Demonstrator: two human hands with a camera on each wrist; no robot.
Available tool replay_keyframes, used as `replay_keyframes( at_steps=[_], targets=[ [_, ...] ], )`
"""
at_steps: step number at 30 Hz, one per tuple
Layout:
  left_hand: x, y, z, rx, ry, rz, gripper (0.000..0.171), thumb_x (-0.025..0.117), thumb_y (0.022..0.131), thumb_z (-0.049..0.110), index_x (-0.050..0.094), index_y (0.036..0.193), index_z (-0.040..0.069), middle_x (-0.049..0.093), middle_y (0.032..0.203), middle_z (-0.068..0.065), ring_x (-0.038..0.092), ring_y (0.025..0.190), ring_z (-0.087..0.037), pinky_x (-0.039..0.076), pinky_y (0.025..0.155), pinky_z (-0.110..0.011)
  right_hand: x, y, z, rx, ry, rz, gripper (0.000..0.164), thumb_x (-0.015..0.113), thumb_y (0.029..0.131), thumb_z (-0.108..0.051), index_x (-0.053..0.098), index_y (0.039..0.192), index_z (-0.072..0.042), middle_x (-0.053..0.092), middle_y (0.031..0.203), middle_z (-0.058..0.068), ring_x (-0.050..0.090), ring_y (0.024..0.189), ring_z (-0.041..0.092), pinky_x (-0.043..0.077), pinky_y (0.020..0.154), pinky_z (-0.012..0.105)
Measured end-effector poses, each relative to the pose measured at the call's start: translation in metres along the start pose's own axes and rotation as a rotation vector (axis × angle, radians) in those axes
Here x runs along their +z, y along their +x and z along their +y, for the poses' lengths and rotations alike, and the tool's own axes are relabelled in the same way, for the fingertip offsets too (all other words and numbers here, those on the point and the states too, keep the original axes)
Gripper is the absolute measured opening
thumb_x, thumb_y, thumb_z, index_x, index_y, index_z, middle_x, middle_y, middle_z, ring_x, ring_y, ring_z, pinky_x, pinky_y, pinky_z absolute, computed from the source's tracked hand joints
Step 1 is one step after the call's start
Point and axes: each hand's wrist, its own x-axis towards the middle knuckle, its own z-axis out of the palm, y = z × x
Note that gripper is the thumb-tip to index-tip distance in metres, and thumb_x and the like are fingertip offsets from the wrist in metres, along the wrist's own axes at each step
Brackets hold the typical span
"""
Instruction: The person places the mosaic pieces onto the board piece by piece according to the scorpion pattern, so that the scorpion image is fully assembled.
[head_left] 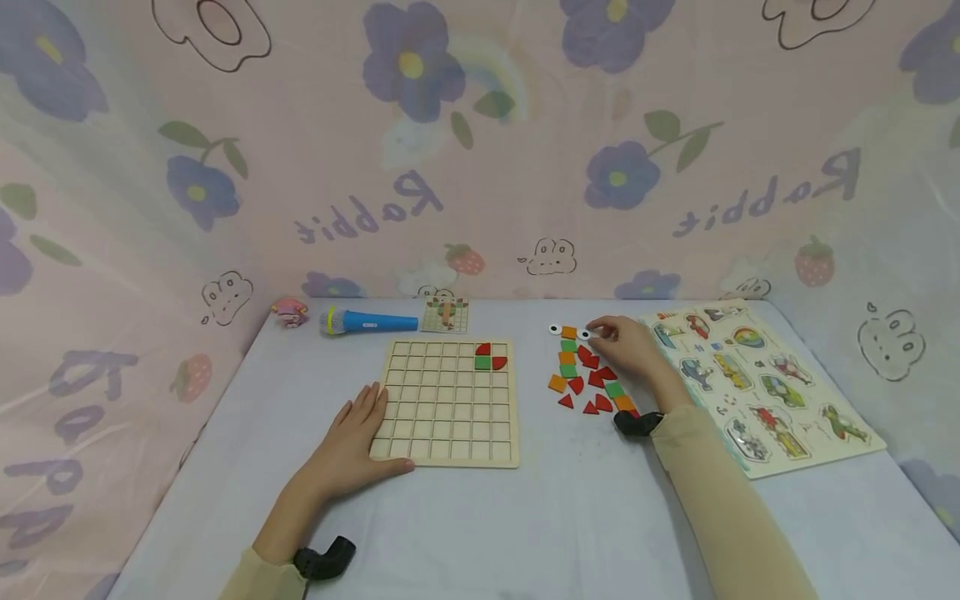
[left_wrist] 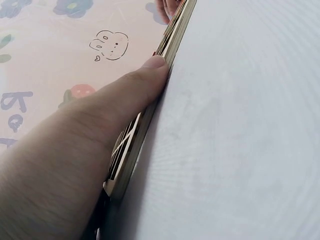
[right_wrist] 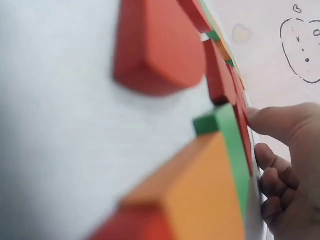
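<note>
My left hand (head_left: 348, 437) lies spread on the left side of the wooden grid board (head_left: 442, 404), its thumb along the near edge. In the left wrist view, the thumb (left_wrist: 135, 87) presses that edge. Two red quarter-round pieces (head_left: 499, 363) and a green square (head_left: 482, 362) sit in the board's far right corner. My right hand (head_left: 626, 342) has thumb and index finger about a white eye piece (head_left: 584, 334); whether they grip it is unclear. Beside it lie orange squares (head_left: 557, 383), green squares (head_left: 568, 371) and red pieces (head_left: 588, 358).
A blue toy microphone (head_left: 371, 322), a small pink toy (head_left: 290, 312) and a picture card (head_left: 446, 314) lie at the back. On the right is a picture puzzle board (head_left: 757, 383). Another eye piece (head_left: 554, 329) lies left of an orange square. Patterned cloth surrounds the table.
</note>
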Motion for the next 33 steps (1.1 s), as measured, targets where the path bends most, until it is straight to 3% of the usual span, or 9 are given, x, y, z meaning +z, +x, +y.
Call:
replay_keyframes(
  at_steps=[5, 11, 17, 24, 33],
  targets=[
    [0.001, 0.0, 0.0, -0.001, -0.001, 0.0, 0.132, 0.075, 0.08, 0.078, 0.018, 0.167, -0.003, 0.01, 0.176, -0.022, 0.006, 0.164, -0.04, 0.008, 0.13, -0.061, -0.002, 0.004, -0.006, -0.006, -0.034, -0.035, 0.036, 0.065, 0.104, -0.025, 0.071, 0.138, -0.014, 0.065, 0.121, 0.019, 0.056, 0.095, 0.031, 0.049, 0.082, 0.042],
    [0.0, 0.0, 0.001, 0.003, 0.002, 0.006, 0.132, 0.074, 0.08, 0.079, 0.018, 0.167, -0.003, 0.011, 0.176, -0.022, 0.007, 0.164, -0.04, 0.008, 0.13, -0.061, -0.001, 0.006, -0.009, 0.024, -0.038, -0.026, 0.042, 0.071, 0.102, -0.033, 0.064, 0.131, -0.004, 0.063, 0.118, 0.021, 0.057, 0.099, 0.034, 0.051, 0.089, 0.049],
    [-0.001, -0.001, 0.002, 0.007, 0.003, 0.018, 0.13, 0.074, 0.081, 0.077, 0.019, 0.167, -0.004, 0.012, 0.176, -0.022, 0.008, 0.164, -0.04, 0.009, 0.13, -0.062, -0.001, 0.007, -0.008, 0.001, -0.028, -0.052, 0.042, 0.068, 0.103, -0.028, 0.065, 0.14, -0.009, 0.062, 0.123, 0.022, 0.056, 0.1, 0.035, 0.051, 0.089, 0.048],
    [0.0, 0.0, 0.001, -0.001, 0.006, 0.016, 0.13, 0.074, 0.081, 0.078, 0.019, 0.167, -0.003, 0.012, 0.176, -0.022, 0.008, 0.164, -0.04, 0.009, 0.131, -0.061, -0.002, 0.003, -0.004, 0.0, -0.026, -0.037, 0.038, 0.069, 0.104, -0.031, 0.066, 0.129, -0.002, 0.064, 0.122, 0.021, 0.057, 0.104, 0.035, 0.052, 0.096, 0.052],
    [-0.002, -0.001, 0.001, -0.002, 0.008, 0.014, 0.131, 0.074, 0.081, 0.078, 0.019, 0.166, -0.004, 0.012, 0.176, -0.023, 0.008, 0.164, -0.041, 0.009, 0.13, -0.062, -0.012, -0.003, -0.025, 0.008, 0.007, 0.01, 0.039, 0.074, 0.101, -0.034, 0.067, 0.12, -0.001, 0.067, 0.105, 0.017, 0.063, 0.096, 0.032, 0.054, 0.081, 0.04]
  ],
)
